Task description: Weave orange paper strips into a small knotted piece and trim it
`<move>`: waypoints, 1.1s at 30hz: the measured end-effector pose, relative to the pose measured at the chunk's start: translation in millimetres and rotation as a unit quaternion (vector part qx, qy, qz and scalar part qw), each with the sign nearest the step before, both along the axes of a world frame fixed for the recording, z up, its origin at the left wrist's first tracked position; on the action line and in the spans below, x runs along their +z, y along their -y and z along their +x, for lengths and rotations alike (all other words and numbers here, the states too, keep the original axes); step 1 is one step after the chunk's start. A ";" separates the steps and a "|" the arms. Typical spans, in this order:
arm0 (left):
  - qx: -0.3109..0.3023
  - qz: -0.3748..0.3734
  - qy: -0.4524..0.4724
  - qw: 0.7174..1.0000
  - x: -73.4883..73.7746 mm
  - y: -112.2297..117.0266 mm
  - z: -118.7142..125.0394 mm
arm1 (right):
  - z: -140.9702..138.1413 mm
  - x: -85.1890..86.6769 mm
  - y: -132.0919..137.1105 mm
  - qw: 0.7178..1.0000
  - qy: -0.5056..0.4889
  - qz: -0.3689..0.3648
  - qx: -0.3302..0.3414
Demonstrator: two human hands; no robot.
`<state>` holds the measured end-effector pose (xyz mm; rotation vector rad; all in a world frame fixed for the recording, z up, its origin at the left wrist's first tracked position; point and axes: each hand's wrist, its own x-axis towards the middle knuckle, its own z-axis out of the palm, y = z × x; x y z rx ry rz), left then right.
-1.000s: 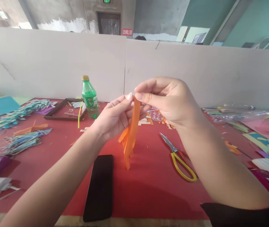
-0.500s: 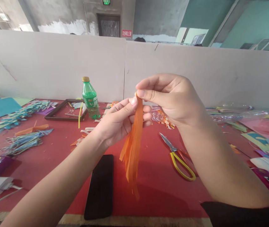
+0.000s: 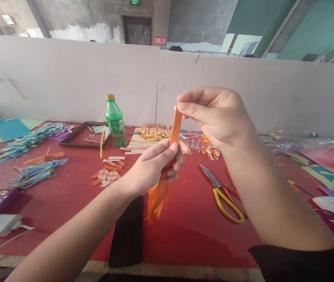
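Observation:
A bundle of orange paper strips [image 3: 176, 127] stands between my two hands above the red table. My left hand [image 3: 161, 158] is closed around its middle, thumb on the near side. The loose lower ends hang below that hand. My right hand [image 3: 216, 115] pinches the top end between thumb and fingertips. Below and left of my hands lies a small orange-and-white woven paper piece [image 3: 106, 177] with a few loose strips. Scissors [image 3: 225, 197] with yellow and red handles rest under my right forearm. A black phone [image 3: 126, 235] is partly covered by my left forearm.
A green bottle [image 3: 115, 123] stands beside a dark frame [image 3: 76, 139]. At left are blue woven strips [image 3: 35, 143], a bundle of bluish strips [image 3: 36, 172] and a white charger [image 3: 2, 225]. Colored paper [image 3: 325, 180] lies at right. A white partition [image 3: 67, 78] runs behind.
My left hand has slid down from the top of the orange strips to their middle and closed around them. My right hand has risen slightly, still pinching the top end.

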<state>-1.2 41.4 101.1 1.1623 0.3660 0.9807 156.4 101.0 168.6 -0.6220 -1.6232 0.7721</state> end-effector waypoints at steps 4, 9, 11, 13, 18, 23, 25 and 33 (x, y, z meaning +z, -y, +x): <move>-0.039 -0.031 0.006 0.999 -10.4 -1.5 1.3 | 6.8 -2.1 -4.6 1.000 -0.011 0.007 -0.015; -0.104 -0.055 -0.026 0.993 -30.1 -3.0 1.3 | 19.3 -6.0 -14.9 0.999 -0.017 0.010 -0.030; -0.122 -0.056 -0.046 0.990 -39.2 -3.4 1.1 | 24.3 -6.8 -18.8 0.999 -0.019 0.012 -0.036; -0.137 -0.061 -0.058 0.987 -47.7 -3.7 0.9 | 28.7 -6.9 -21.6 0.999 -0.025 0.010 -0.041; -0.180 -0.071 -0.055 0.980 -60.4 -5.4 -1.4 | 34.3 -7.7 -23.5 0.997 -0.046 0.000 -0.057; -0.219 -0.084 -0.084 0.969 -67.4 -6.3 -5.9 | 42.4 -10.9 -31.5 0.996 -0.061 0.003 -0.064; -0.229 -0.086 -0.107 0.964 -72.3 -5.6 -6.5 | 48.8 -11.6 -38.4 0.995 -0.070 0.012 -0.068; -0.235 -0.047 -0.156 0.958 -80.4 -11.1 -13.7 | 57.8 -13.3 -40.3 0.994 -0.070 0.005 -0.090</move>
